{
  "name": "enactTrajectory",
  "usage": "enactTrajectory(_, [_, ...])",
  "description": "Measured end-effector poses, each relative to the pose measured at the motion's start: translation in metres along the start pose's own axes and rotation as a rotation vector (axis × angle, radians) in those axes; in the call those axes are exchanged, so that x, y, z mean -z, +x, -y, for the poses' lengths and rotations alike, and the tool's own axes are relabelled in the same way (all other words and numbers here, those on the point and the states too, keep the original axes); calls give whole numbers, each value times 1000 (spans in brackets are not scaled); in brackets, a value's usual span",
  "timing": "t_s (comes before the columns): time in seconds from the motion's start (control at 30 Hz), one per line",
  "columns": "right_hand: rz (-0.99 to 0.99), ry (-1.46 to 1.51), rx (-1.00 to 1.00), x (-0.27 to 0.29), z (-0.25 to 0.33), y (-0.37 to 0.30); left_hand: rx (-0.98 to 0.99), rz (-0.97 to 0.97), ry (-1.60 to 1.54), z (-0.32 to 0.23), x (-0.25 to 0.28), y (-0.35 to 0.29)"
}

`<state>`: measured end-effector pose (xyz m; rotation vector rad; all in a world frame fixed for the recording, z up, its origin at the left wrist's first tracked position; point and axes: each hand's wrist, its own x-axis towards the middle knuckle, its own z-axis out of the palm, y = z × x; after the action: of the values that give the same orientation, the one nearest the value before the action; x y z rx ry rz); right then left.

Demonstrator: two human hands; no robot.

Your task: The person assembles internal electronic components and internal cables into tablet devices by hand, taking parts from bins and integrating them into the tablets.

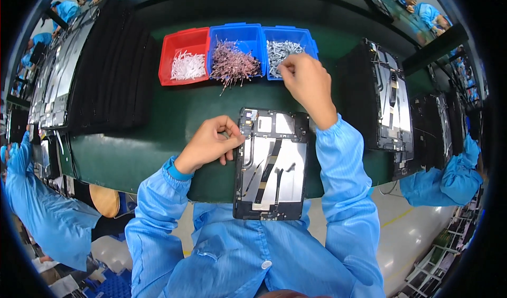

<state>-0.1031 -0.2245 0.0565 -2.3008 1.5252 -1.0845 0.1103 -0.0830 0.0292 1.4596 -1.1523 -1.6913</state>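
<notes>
An opened tablet point(290, 179) with a black frame and silver inner plates lies in front of me, its lower end past the table's front edge. My left hand point(211, 143) is curled at the tablet's upper left edge, thumb and index finger pressed together there; anything between them is too small to make out. Over the right blue bin point(311, 43), which holds small grey parts point(280, 52), my right hand point(309, 81) is closed in a pinch. Its fingertips are at the parts, and what they grip is hidden.
Left of that bin stand another blue bin point(236, 28) with pinkish-brown wired parts point(232, 63) and a red bin point(168, 60) with white pieces point(187, 66). Stacks of black-padded tablet panels rise at left point(113, 71) and right point(391, 97). Blue-clad co-workers point(47, 208) sit on both sides.
</notes>
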Motion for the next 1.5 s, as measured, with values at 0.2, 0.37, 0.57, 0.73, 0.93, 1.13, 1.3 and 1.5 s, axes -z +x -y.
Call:
enactTrajectory(0.2, [438,-115,-164,-3,-3,25,-30,-20,-17,0,0,0])
enactTrajectory(0.37, [507,-87,-195,-2,-4,33,-33,-16,-35,1,2,1])
enactTrajectory(0.57, [568,-198,-248,-10,-2,43,-41,-18,-39,3,2,2])
enactTrajectory(0.73, [508,-282,-226,7,-8,36,-48,-27,-62,4,3,3])
enactTrajectory(0.93, [259,-52,-133,20,-9,16,-62,-20,-63,5,3,2])
enactTrajectory(1.13, [180,247,-75,24,23,-12,-180,-159,-153,8,1,-1])
enactTrajectory(1.3, [132,326,442,24,36,-54,-368,-234,-322,-15,-22,-5])
enactTrajectory(1.5, [108,244,688,21,33,-62,-356,-243,-346,-12,-29,0])
